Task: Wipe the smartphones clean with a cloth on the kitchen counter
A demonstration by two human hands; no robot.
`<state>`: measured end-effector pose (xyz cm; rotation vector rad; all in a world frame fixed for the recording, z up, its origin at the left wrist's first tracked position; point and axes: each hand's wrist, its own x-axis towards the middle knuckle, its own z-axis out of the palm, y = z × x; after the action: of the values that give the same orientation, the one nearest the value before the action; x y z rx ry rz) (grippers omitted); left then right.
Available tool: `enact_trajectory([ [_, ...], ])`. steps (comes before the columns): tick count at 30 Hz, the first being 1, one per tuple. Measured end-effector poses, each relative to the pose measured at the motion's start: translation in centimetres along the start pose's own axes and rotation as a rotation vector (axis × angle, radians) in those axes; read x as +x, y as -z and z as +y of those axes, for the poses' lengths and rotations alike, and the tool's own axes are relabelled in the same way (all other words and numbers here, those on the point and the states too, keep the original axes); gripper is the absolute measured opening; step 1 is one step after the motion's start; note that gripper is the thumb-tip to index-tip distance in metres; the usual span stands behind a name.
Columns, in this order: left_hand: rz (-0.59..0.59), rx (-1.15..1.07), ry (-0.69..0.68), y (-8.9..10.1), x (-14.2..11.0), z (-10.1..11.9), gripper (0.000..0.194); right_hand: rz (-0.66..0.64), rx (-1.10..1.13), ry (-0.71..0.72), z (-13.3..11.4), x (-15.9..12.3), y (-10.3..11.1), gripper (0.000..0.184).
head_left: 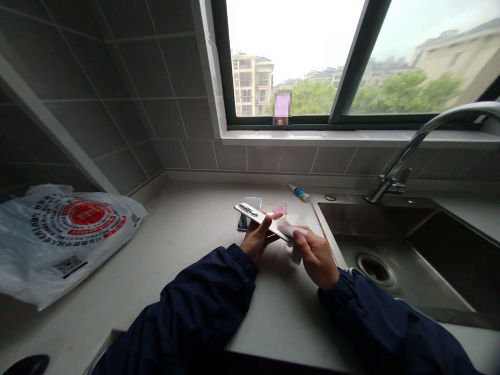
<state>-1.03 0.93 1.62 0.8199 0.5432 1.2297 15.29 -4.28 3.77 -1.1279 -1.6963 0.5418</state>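
Observation:
A white smartphone (261, 217) is tilted above the counter, its camera corner pointing up and left. My left hand (255, 239) is closed around its side, the thumb lying along the edge. My right hand (314, 252) pinches a white wipe or tissue (291, 229) against the phone's lower right end; part of the wipe hangs below the fingers. Behind the held phone lies another phone-like flat object (253, 201), partly hidden. Beside it are a small pink piece (279, 210) and what looks like a clear case or film (273, 203).
A white plastic bag (89, 224) with red print sits on the counter (175, 250) at left. To the right is a steel sink (351, 229) with a curved faucet (410, 151). A small blue and white tube (300, 192) lies near the back wall below the window.

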Motion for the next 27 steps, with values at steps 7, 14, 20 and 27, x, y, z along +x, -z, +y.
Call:
enact_trajectory([
  [7, 0.04, 0.01, 0.028, -0.09, -0.05, -0.04, 0.059, 0.039, 0.05, 0.057, -0.23, -0.18, 0.05, 0.036],
  [14, 0.113, 0.044, 0.004, 0.2, 0.42, -0.45, 0.066, 0.003, 0.197, -0.096, 0.03, -0.19, -0.49, 0.031],
  [20, 0.089, 0.054, 0.025, 0.14, 0.54, -0.42, 0.066, -0.122, 0.258, -0.204, 0.51, 0.1, -0.6, 0.039],
  [27, 0.14, 0.174, 0.127, 0.18, 0.64, -0.55, 0.069, -0.254, -0.102, -0.018, 0.49, -0.28, -0.88, 0.037],
])
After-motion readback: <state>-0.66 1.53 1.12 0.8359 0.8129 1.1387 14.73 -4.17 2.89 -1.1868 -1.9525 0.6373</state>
